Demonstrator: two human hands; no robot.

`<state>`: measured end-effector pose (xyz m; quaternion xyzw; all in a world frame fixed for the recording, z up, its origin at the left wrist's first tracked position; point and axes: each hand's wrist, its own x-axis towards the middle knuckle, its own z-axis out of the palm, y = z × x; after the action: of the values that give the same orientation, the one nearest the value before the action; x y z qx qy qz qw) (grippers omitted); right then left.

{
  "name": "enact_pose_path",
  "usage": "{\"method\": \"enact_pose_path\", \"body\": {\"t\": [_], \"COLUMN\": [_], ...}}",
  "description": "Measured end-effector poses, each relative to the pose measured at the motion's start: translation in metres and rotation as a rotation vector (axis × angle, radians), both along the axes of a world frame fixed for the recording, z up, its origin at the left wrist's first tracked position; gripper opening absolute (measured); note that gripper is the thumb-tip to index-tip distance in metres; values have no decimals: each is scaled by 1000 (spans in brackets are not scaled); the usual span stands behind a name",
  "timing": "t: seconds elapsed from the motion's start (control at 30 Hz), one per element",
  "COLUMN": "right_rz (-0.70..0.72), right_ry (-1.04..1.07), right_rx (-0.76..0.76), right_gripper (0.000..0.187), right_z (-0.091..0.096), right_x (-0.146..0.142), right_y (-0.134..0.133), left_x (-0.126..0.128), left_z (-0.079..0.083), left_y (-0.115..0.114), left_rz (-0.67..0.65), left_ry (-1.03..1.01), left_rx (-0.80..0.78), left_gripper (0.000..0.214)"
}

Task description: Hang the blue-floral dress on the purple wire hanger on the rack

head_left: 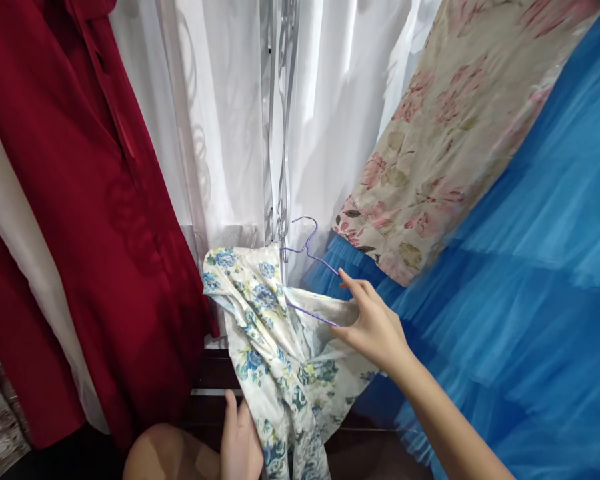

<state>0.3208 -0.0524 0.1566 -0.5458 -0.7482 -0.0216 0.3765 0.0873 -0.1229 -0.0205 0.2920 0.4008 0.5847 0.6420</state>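
A white dress (265, 313) with blue, green and yellow flowers hangs tilted on a thin purple wire hanger (306, 248). The hanger's left part goes into the left shoulder of the dress; its right part is out at the neckline. My right hand (373, 323) grips that right end, thumb and fingers closed around the wire beside the cloth. Low down, my left hand (241, 437) lies against the left edge of the dress, thumb raised and apart from the fingers, which the cloth partly hides.
Red garments (125, 220) hang at the left. On the right hang a beige floral garment (420, 160) and a blue tiered tulle dress (520, 280). A metal stand (280, 120) rises behind, before white curtains (225, 120). A bare knee (163, 453) is at the bottom.
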Motion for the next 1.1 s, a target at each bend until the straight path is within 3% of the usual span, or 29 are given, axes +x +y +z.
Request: {"method": "enact_pose_path", "body": {"t": [0.17,0.47,0.67,0.77,0.9,1.0,1.1], "right_rz": [-29,-15,178,256,267,336,421], "right_ry": [-67,-55,-192,-291,-328,-232,-21], "right_rx": [31,90,86,100,165,192,230], "right_gripper": [94,92,94,100,106,102,84], "right_z": [29,42,53,52,47,42,31], "right_x": [-12,-32,-19,-10,-12,-17,-16], "right_y": [16,27,25,25,26,21,8], "left_x": [-1,-11,9,29,42,38,33], "left_z": [-7,6,10,-1,-15,-14,-5], "left_y": [-12,-10,-17,-20,-19,-17,-16], "left_rz": [29,44,85,152,260,305,319], "left_ry": [-93,-244,-286,-219,20,178,218], "left_rx": [28,93,-42,-125,-123,-137,-160], "left_gripper": [81,60,65,68,60,50,43]}}
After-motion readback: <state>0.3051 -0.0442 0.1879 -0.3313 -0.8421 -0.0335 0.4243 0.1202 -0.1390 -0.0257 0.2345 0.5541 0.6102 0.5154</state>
